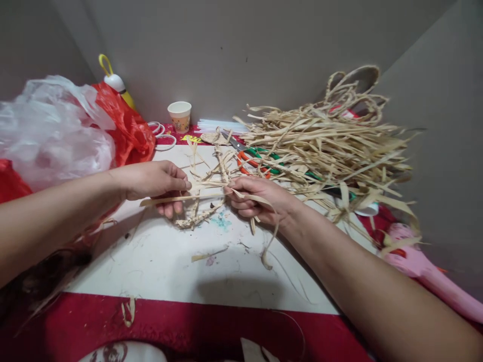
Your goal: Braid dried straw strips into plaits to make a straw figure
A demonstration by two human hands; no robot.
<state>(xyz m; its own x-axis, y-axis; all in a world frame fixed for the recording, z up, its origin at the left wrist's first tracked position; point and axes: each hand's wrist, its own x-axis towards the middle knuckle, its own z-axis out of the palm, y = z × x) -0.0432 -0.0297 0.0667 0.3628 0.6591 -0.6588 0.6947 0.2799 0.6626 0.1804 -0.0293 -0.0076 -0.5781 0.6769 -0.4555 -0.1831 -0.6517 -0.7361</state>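
Over a white board (162,271), both hands work with dry, pale straw. My left hand (160,185) is closed, thumb and fingers pinching a flat straw strip (207,185) that stretches toward the other hand. My right hand (258,198) is closed around straw strips, and a long loose end (275,226) curls down past its wrist side. Between and behind the hands, a thin straw braid (196,220) runs in a bent line on the board. Where the braid meets the right fingers is partly hidden.
A big heap of straw (339,141) lies at right, beside scissors (245,158) with orange and green handles nearby. A paper cup (179,118), white rings (165,142) and plastic bags (56,130) are at back left. A pink object (418,261) lies at right.
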